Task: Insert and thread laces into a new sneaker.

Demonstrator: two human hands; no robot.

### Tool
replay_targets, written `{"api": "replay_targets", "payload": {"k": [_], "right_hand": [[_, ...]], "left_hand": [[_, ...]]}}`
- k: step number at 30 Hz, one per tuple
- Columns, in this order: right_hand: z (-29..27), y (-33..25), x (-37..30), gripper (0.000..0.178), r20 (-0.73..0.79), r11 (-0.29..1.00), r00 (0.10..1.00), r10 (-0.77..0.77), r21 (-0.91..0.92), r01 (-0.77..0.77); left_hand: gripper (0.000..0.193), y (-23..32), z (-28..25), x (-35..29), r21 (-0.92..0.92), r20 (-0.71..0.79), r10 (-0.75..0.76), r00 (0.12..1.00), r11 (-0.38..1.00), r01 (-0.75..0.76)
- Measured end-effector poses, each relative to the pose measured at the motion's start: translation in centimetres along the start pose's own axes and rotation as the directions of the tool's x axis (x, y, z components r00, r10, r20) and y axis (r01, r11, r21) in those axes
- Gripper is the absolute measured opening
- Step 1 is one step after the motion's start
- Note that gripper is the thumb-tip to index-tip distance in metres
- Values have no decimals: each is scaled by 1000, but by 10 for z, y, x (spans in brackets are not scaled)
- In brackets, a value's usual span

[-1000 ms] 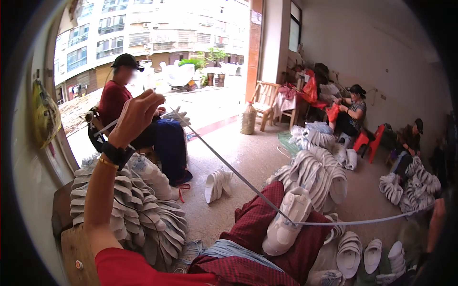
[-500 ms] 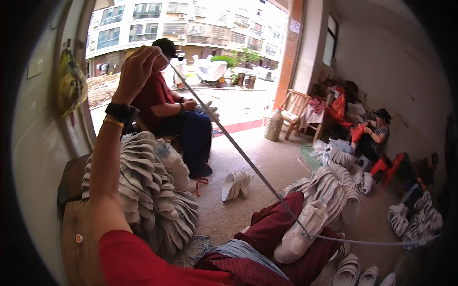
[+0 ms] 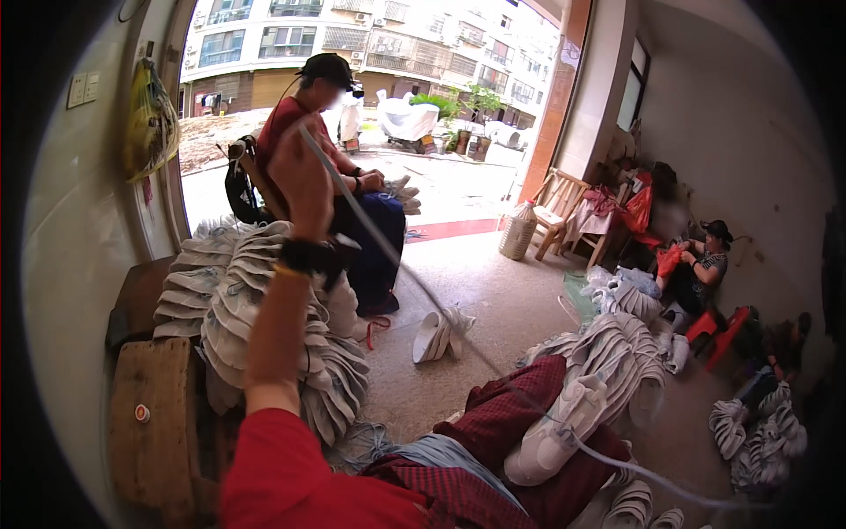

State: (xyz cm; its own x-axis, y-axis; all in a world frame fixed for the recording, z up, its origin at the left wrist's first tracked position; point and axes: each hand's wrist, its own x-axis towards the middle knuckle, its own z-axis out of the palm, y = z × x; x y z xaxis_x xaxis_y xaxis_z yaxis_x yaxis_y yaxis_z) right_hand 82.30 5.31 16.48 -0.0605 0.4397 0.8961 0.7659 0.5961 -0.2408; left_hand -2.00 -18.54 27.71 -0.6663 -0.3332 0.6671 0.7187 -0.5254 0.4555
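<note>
My left hand is raised in front of the seated person, its fingers closed on one end of a long, pale shoelace. From there the lace slopes down to a white shoe lying tilted on my lap, on dark red checked cloth. It meets the shoe near its eyelets, and the other length curves away toward the lower right. A bundle of light blue-grey laces rests across my lap beside the shoe. No part of my right hand shows.
Stacked white shoe pieces stand at left beside a wooden bench. More shoe pieces are heaped beyond my lap, and a few lie on the floor. A person in red sits ahead; another person works far right.
My left hand has come down and to the right, still gripping the lace. The lace now sags a little and its right-hand length hangs lower. The view has shifted slightly.
</note>
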Motion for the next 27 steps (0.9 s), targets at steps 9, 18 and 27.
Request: {"api": "replay_targets", "payload": {"k": [9,18,27], "right_hand": [[155,-65,-42,31,60,794,932,359,506,-338],[273,-189,-91,16,639,584,740,209,526,-619],[283,-205,-108,14,695,417,713,92,623,-661]], "left_hand": [[27,-43,71,-234,-158,594,-427,682,769,619],[17,-59,79,-425,239,921,-390,11,587,774],[26,-46,61,-408,422,868,-476,-138,564,710]]}}
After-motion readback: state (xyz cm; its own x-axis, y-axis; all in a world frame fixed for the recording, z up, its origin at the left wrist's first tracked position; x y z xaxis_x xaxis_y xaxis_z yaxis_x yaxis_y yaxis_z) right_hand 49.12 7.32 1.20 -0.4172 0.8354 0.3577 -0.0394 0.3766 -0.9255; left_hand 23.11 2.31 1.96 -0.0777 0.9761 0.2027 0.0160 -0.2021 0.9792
